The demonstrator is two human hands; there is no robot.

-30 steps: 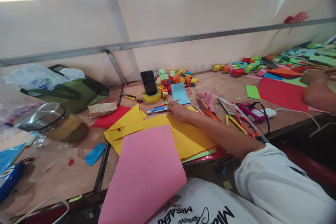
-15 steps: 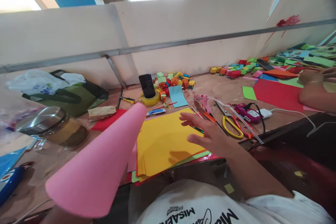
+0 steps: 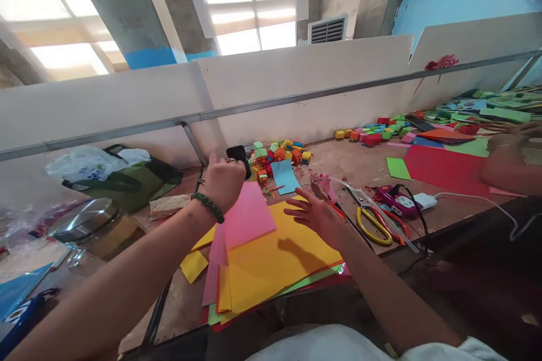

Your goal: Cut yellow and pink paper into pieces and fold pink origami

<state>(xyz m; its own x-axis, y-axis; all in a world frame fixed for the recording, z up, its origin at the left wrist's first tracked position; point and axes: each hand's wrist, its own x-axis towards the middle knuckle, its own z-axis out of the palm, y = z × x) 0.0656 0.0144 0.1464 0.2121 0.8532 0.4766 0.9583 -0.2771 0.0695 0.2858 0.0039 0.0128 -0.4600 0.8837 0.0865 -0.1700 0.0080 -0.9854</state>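
My left hand (image 3: 223,181), with a green braided band at the wrist, reaches forward over the far left corner of a pink sheet (image 3: 250,215). It is right in front of the black phone (image 3: 240,159) and overlaps it. One finger points up, the others bend away out of sight, so whether they grip the sheet or touch the phone is hidden. The pink sheet lies on a stack of yellow sheets (image 3: 271,276). Above the right part of that stack hovers my right hand (image 3: 317,214), its fingers spread and nothing in them.
Several small coloured paper cubes (image 3: 279,154) and a light blue sheet (image 3: 284,176) lie behind the stack. To the right are yellow-handled scissors (image 3: 372,225), a pink glue gun (image 3: 325,185) and a purple power adapter (image 3: 396,202). A lidded glass jug (image 3: 99,231) and a co-worker's hand (image 3: 508,146) flank the workspace.
The pink sheet, curled into a cone at my left hand before, now lies on the yellow stack. My left hand has moved forward to the phone. My right hand stays spread. The view has tilted up.
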